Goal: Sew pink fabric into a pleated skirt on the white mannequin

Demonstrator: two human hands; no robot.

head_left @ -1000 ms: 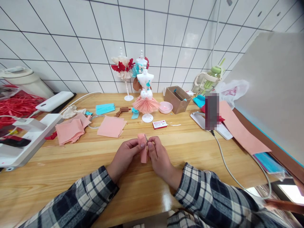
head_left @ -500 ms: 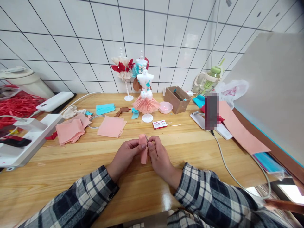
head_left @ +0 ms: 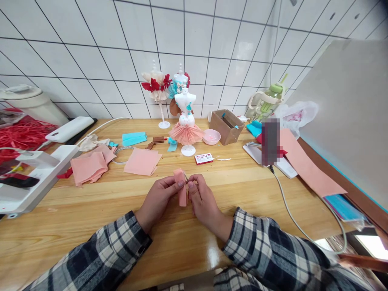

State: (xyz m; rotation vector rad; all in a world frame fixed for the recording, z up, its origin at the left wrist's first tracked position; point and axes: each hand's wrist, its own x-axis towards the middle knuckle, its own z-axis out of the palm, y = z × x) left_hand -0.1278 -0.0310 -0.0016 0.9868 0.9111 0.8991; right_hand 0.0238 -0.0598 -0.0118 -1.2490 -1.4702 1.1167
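Observation:
Above the middle of the table's near part, my left hand (head_left: pixel 160 198) pinches a narrow folded strip of pink crepe paper (head_left: pixel 182 198) between thumb and fingers. The strip stands roughly upright. Close on its right side, my right hand (head_left: pixel 204 198) is closed, thumb against fingers, on a thin dark wire-like piece (head_left: pixel 186 178). Its tip pokes up beside the paper, and the rest is hidden by the fingers, so its exact kind is unclear. Beyond the hands stands a small white dress form (head_left: pixel 185 103) with a pleated pink paper skirt (head_left: pixel 186 134).
Pink paper squares (head_left: pixel 142 161) and a blue folded paper (head_left: pixel 134 139) lie left of centre. A small red-and-white box (head_left: pixel 204 159), a pink bowl (head_left: pixel 211 137) and a brown box (head_left: pixel 227 127) stand behind. A power strip (head_left: pixel 39 178) is at left, a cable (head_left: pixel 283 198) at right.
The pink strip has shifted slightly left and up and tilts a little more, with a small gap now between it and my right hand's fingertips.

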